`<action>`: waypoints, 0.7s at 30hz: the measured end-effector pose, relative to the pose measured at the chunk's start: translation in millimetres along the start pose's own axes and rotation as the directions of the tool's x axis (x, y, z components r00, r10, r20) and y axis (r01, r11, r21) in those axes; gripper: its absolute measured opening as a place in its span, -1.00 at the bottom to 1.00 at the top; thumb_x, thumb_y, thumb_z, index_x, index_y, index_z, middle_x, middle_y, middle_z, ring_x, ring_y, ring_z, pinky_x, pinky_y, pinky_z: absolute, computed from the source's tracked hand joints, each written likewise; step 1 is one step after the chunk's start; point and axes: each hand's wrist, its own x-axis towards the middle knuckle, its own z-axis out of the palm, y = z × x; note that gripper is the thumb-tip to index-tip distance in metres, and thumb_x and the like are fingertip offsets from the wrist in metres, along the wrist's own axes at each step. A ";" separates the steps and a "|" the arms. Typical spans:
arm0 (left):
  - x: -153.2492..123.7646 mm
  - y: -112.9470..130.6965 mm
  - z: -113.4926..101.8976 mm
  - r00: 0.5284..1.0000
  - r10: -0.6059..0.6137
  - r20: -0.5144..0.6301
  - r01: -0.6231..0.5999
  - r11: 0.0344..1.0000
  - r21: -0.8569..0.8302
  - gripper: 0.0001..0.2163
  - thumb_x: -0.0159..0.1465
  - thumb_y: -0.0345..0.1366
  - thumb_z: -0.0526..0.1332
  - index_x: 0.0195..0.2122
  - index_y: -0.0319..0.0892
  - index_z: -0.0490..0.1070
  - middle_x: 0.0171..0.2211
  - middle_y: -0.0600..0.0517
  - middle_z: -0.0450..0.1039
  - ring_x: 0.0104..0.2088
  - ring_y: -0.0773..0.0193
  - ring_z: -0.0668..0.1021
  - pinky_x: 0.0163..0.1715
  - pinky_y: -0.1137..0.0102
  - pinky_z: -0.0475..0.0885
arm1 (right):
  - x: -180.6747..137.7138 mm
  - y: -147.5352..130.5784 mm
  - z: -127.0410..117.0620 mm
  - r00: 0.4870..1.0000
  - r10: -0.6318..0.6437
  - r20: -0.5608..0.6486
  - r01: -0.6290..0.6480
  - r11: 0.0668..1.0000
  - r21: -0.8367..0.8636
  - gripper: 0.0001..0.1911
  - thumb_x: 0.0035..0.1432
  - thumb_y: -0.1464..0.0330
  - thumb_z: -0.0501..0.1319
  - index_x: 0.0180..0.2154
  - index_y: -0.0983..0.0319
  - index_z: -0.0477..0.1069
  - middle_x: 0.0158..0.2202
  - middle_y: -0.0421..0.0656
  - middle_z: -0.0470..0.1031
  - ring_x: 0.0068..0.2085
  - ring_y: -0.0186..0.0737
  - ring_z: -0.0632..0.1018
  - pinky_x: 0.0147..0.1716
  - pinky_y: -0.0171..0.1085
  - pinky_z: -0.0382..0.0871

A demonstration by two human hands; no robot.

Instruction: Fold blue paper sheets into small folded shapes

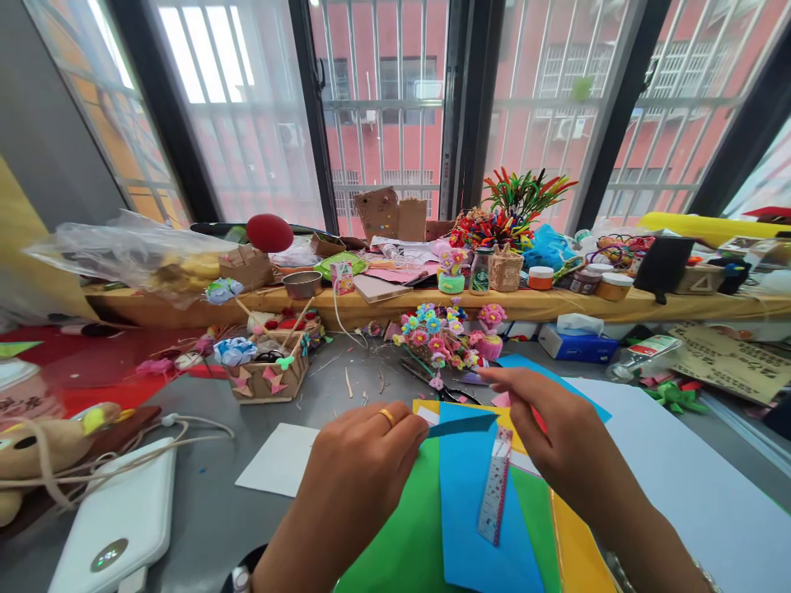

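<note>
My left hand (364, 457), with a ring on one finger, pinches one end of a narrow blue paper strip (465, 425). The strip points right, its free tip near my right hand (553, 420). That hand has its fingers stretched out to the left, and nothing shows in it. Beneath both hands lies a blue sheet of paper (461, 519) on green paper (395, 539) and yellow paper (578, 539). A small patterned ruler (494, 494) rests on the blue sheet. Just beyond are dark-handled scissors (462, 395), partly hidden.
A white power bank (117, 511) with a cable lies at the left. White paper (281, 461) is beside my left hand, and a large white sheet (685, 478) covers the right. Behind stand a cardboard box (269, 375), colourful craft flowers (436, 333) and a blue tissue box (578, 342).
</note>
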 end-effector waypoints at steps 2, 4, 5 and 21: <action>0.3 1.6 1.1 1.000 0.008 -0.008 -0.008 1.000 0.013 -0.83 0.21 -0.36 0.04 -0.45 -0.14 0.41 -0.59 0.09 0.43 -0.54 0.31 0.49 -0.56 0.46 0.32 | 0.1 -5.0 -2.3 0.999 -0.026 0.030 0.026 1.000 0.006 -0.72 0.14 0.43 0.00 -0.11 0.24 0.35 -0.19 -0.08 0.49 -0.17 -0.12 0.46 -0.24 -0.12 0.33; 0.4 3.9 2.4 1.000 0.017 -0.015 -0.017 1.000 0.010 -0.82 0.21 -0.37 0.04 -0.45 -0.14 0.41 -0.59 0.09 0.43 -0.55 0.32 0.48 -0.56 0.47 0.32 | 0.7 -9.7 -1.7 0.991 -0.081 0.104 0.078 0.997 0.027 -0.76 0.11 0.37 0.09 -0.15 0.22 0.38 -0.22 -0.10 0.50 -0.19 -0.11 0.46 -0.24 -0.12 0.32; 0.4 5.2 2.9 1.000 0.021 -0.015 -0.021 1.000 0.004 -0.82 0.21 -0.37 0.04 -0.46 -0.14 0.40 -0.59 0.09 0.43 -0.54 0.32 0.48 -0.56 0.47 0.32 | 1.0 -11.8 -0.2 0.984 -0.112 0.140 0.106 0.993 0.045 -0.80 0.09 0.37 0.13 -0.20 0.20 0.41 -0.27 -0.13 0.52 -0.23 -0.11 0.47 -0.25 -0.12 0.32; -6.4 -14.0 -9.5 0.950 -0.077 -0.304 0.049 0.994 -0.100 -0.93 0.18 -0.38 0.12 -0.31 -0.15 0.35 -0.38 0.05 0.49 -0.42 0.26 0.51 -0.43 0.39 0.37 | 2.4 -8.8 -1.9 0.984 -0.135 0.119 0.122 0.987 0.106 -0.83 0.11 0.44 0.09 -0.40 0.23 0.46 -0.41 -0.16 0.52 -0.36 -0.21 0.48 -0.38 -0.25 0.32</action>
